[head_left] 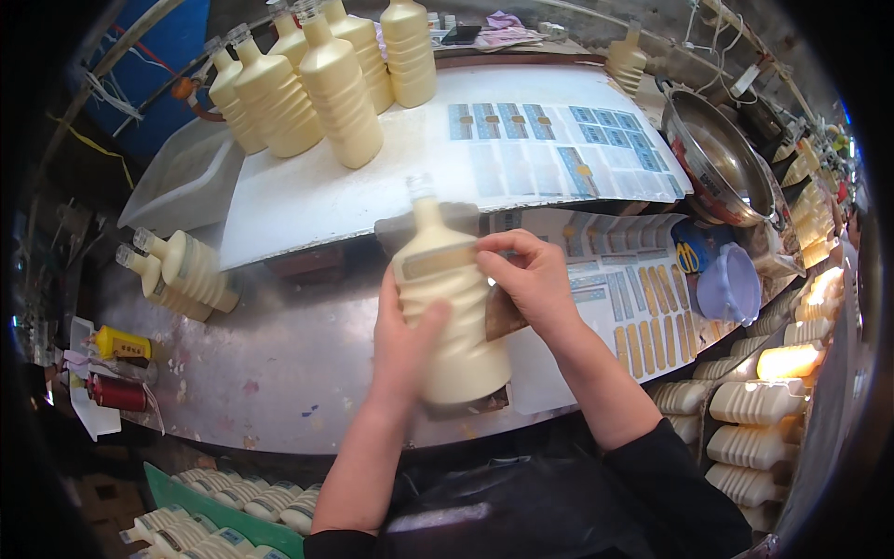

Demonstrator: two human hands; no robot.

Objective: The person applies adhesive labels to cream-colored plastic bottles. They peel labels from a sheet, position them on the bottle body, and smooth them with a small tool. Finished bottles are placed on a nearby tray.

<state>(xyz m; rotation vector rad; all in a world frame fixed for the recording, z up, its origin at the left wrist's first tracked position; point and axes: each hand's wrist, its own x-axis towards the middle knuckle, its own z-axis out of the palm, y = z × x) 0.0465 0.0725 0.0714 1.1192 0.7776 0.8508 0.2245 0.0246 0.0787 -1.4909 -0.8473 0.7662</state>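
A cream plastic bottle (466, 359) with a ribbed body and clear neck is held up in front of me, slightly tilted. My left hand (402, 340) wraps round its left side, the thumb blurred across the front. A narrow greyish label (440, 262) lies across the bottle's upper front. My right hand (533, 279) pinches at the label's right end, thumb and forefinger together against the bottle. Beside that hand, under the right forearm, a sheet of labels (549, 373) with gold and blue strips lies on the table.
Several similar bottles (340, 102) stand on the white board (307, 210); two more (191, 270) lean at left. Another label sheet (521, 177) lies on the board. At right are a metal basin (722, 154) and purple bowl (731, 289). Bottles fill a green crate (209, 512) below.
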